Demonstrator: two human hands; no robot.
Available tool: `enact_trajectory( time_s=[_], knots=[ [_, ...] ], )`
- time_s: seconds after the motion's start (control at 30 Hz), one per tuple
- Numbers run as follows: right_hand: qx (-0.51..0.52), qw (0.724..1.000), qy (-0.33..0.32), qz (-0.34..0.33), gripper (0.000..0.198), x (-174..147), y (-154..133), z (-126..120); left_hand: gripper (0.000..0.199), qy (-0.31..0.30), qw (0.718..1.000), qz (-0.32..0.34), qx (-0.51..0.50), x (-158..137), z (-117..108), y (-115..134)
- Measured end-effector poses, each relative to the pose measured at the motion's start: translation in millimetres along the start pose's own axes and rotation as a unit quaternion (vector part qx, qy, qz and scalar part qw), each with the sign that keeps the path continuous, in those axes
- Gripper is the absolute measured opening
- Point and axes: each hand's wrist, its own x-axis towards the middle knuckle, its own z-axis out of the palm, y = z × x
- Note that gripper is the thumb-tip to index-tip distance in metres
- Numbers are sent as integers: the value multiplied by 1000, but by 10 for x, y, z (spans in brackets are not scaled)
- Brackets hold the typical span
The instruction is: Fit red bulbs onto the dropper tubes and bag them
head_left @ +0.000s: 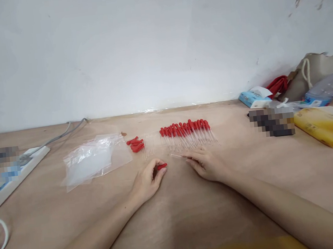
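Note:
Between the thumb and fingers of my left hand (150,178) is a red rubber dropper bulb (161,166), its end pointing right. My right hand (208,165) pinches a clear glass dropper tube (175,156), which points left toward the bulb; the two are apart. Beyond my left hand lie several loose red bulbs (137,147), and beside them several bare glass tubes (148,146). Past my right hand, a row of droppers with red bulbs fitted (185,129) lies side by side, bulbs toward the wall.
Clear plastic zip bags (91,160) lie flat on the left. A white power strip (36,162) with a grey cable stands farther left. On the right are a blue tissue pack (254,98), a yellow packet (324,125), a plastic bottle (329,85) and a bag (317,71). A wall closes the back.

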Motion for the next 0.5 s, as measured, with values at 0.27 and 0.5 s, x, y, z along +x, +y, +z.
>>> enact_trajectory(
  time_s=[0.27,0.5],
  knots=[
    [-25,999,-26,-36,27,23,-111,68,14,7,1000,6,-21,2,-5,-39],
    [-23,998,-21,-50,25,6,-66,129,21,-1,999,25,-33,-2,12,-83]
  ],
)
